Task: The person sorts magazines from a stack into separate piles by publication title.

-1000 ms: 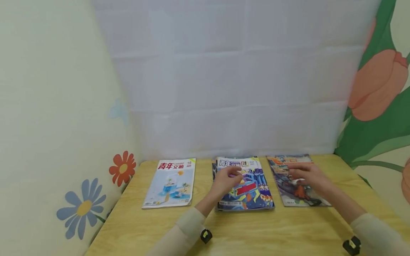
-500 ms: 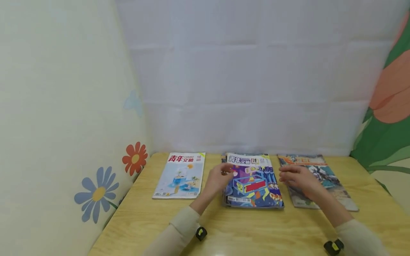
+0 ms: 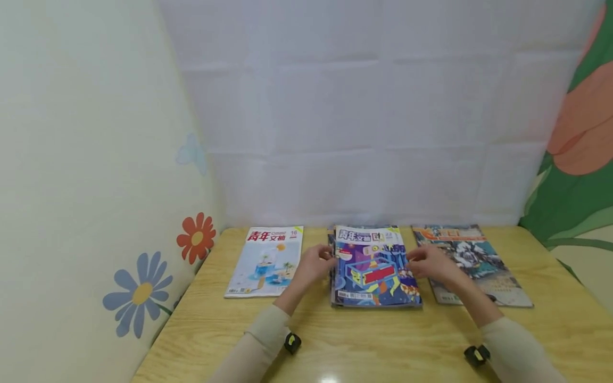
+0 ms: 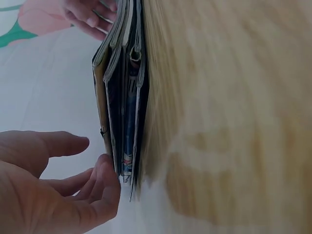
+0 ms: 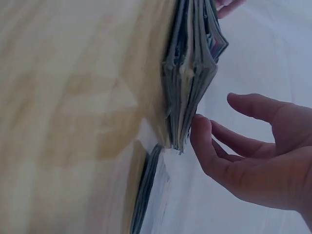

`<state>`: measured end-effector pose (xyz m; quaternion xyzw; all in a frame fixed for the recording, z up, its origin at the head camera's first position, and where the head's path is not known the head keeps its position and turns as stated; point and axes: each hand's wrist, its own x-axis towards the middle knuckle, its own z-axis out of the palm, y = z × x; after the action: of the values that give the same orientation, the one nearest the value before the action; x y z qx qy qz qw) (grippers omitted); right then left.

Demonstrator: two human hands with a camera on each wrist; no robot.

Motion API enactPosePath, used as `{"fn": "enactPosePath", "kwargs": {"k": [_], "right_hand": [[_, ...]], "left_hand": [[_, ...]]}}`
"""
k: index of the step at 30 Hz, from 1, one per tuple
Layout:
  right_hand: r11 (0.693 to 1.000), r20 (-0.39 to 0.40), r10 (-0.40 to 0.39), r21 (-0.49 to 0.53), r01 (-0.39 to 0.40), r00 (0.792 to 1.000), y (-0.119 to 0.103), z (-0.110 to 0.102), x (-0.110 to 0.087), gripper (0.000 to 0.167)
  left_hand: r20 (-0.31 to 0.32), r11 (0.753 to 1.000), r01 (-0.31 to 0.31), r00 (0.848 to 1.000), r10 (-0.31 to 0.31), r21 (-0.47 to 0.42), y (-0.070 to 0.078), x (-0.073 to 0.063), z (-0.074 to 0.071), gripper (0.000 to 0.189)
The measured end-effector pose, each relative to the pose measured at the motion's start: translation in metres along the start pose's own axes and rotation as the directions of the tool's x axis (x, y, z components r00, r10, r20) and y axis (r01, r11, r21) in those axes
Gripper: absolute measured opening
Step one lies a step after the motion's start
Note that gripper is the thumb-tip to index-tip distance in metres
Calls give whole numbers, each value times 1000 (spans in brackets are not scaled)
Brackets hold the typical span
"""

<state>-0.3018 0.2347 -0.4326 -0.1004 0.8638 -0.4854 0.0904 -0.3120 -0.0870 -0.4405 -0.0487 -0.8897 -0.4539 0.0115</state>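
Note:
A stack of several magazines [image 3: 378, 274] lies at the middle of the table, a purple and blue comic-style cover on top. My left hand [image 3: 312, 265] is at its left edge, thumb and fingers apart, nothing gripped. On the opposite side, my right hand [image 3: 435, 265] has its fingertips by the right edge, partly over the magazine beyond. Seen from the side in the left wrist view, the stacked magazines [image 4: 113, 92] have uneven edges beside the bent fingers. The right wrist view shows a fingertip [image 5: 201, 127] right by the stack; contact is hard to tell.
A white and blue magazine [image 3: 265, 266] lies left of the stack. To the right is another magazine [image 3: 483, 266] with an orange title. All rest on a wooden table [image 3: 354, 340], with a white cloth [image 3: 335, 117] hanging behind and a flower-painted wall [image 3: 143, 292] at left.
My right hand has moved left, from over the right magazine to the stack's right edge. The left hand has drawn back from over the stack to its left edge. The head view has shifted.

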Motion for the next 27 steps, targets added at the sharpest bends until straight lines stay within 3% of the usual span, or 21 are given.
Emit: {"fn": "enactPosePath", "kwargs": {"k": [6, 13, 20, 27], "right_hand": [[993, 26, 62, -103, -59, 998, -7, 5, 3, 44], [997, 39, 75, 18, -76, 996, -6, 9, 3, 56], [987, 13, 96, 126, -96, 995, 0, 7, 2, 55], [974, 24, 111, 194, -113, 994, 2, 5, 2, 55]], "left_hand": [[84, 998, 59, 995, -61, 27, -1, 1, 2, 40], [69, 999, 43, 997, -44, 9, 0, -1, 2, 36], [94, 989, 93, 992, -82, -117, -6, 4, 5, 46], [161, 959, 92, 986, -49, -268, -3, 5, 9, 50]]}}
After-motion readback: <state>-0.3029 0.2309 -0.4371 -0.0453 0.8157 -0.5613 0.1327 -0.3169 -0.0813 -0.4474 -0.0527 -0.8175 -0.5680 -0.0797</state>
